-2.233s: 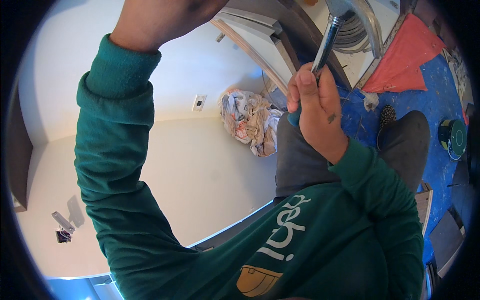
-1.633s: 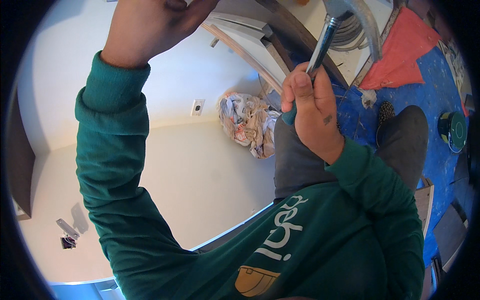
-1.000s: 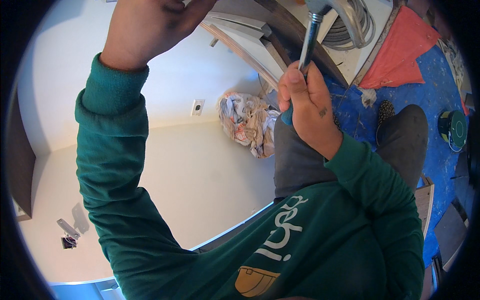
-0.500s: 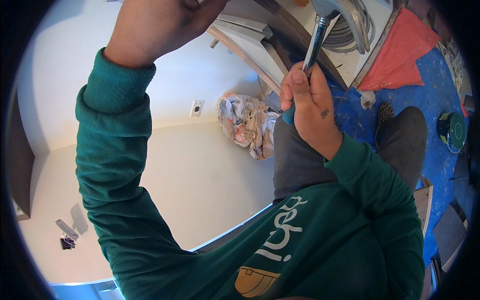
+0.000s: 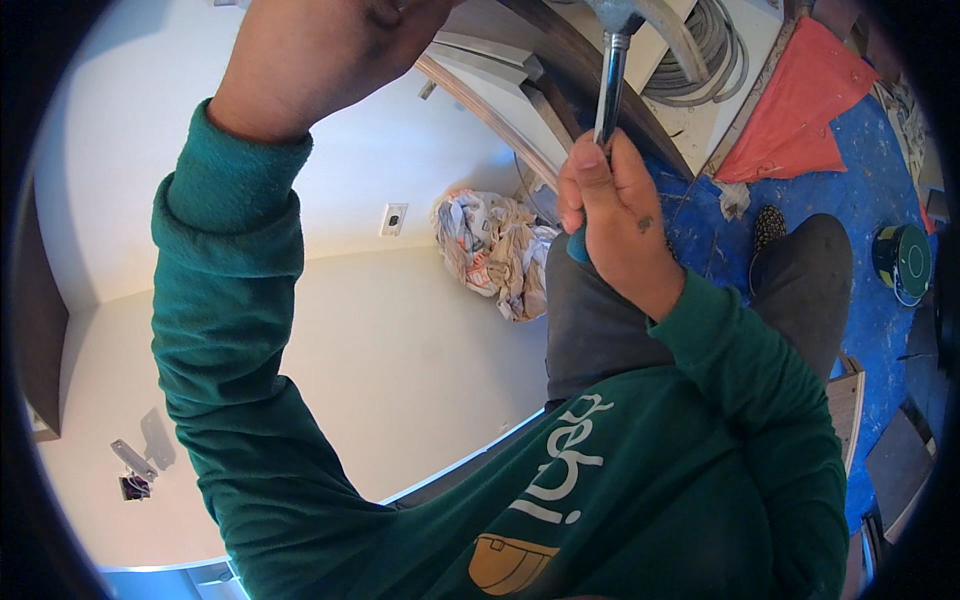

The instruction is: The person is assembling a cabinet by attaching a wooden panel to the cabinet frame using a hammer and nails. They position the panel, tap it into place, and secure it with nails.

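Note:
My right hand [image 5: 622,205] is wrapped round the grip of a claw hammer [image 5: 612,85]. Its shiny metal shaft points up, and the curved claw shows at the top edge, where the head is partly cut off. A bit of the blue-green grip sticks out below my fist. My left hand [image 5: 325,65] is raised at the upper left, beside a wooden panel with a curved edge [image 5: 490,115]. Its fingers run past the top of the picture, so what they touch or hold is hidden.
A coil of grey cable [image 5: 700,60] lies on a pale board behind the hammer. Blue sheeting [image 5: 710,240] covers the floor, with a red cloth [image 5: 790,110] and a dark green bucket [image 5: 905,260]. Crumpled plastic bags [image 5: 495,250] sit by the wall outlet [image 5: 393,219].
The hammer's head has swung a little to the left, and its shaft stands more upright. My left hand has barely moved.

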### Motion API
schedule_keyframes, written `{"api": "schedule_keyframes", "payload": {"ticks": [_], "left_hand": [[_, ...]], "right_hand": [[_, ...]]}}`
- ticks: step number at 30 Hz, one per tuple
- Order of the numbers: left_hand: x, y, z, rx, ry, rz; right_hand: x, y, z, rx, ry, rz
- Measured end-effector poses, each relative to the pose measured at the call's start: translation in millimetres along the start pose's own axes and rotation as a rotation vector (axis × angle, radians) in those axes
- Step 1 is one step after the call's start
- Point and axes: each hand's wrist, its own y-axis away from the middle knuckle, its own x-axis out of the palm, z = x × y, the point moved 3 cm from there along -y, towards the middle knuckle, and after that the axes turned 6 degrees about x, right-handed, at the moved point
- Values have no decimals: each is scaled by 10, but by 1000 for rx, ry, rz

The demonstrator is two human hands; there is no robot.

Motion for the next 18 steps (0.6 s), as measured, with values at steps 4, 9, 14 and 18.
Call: {"api": "schedule_keyframes", "payload": {"ticks": [4, 9, 14, 18], "left_hand": [[47, 15, 50, 75, 86, -141], [7, 10, 0, 48, 34, -93], [7, -13, 11, 79, -3, -86], [-4, 13, 18, 38, 60, -80]], "right_hand": [[-16, 21, 24, -69, -28, -36], [-10, 4, 2, -10, -2, -16], [15, 7, -2, -68, 39, -11], [0, -9, -11, -28, -47, -11]]}}
